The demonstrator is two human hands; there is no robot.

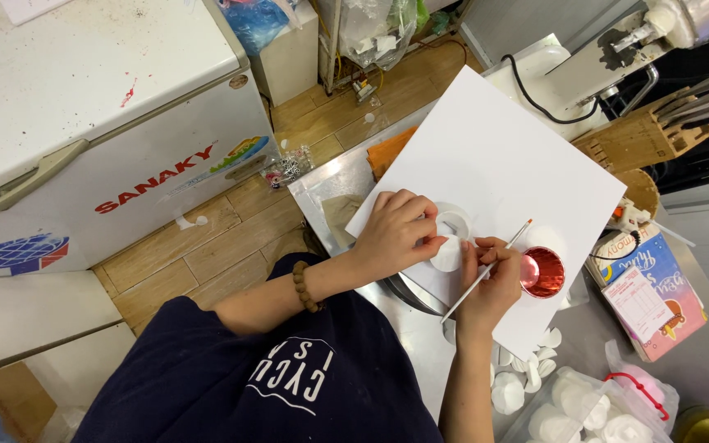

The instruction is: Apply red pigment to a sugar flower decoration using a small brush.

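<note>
While a small round white piece is pinched by the left hand over the white rectangular board, a thin white brush is gripped by the right hand. A shiny red foil cup is placed just beside the right hand.

- Bright, even light all over, sharp and clear.
- Soft little shadows under the hands on the white sheet.
- Shiny glare on the red cup.
- Bent, stretched edges.

We observe a small white rounded piece lying flat on the white rectangular board; a thin white-handled, orange-tipped brush angles diagonally above it.
</note>
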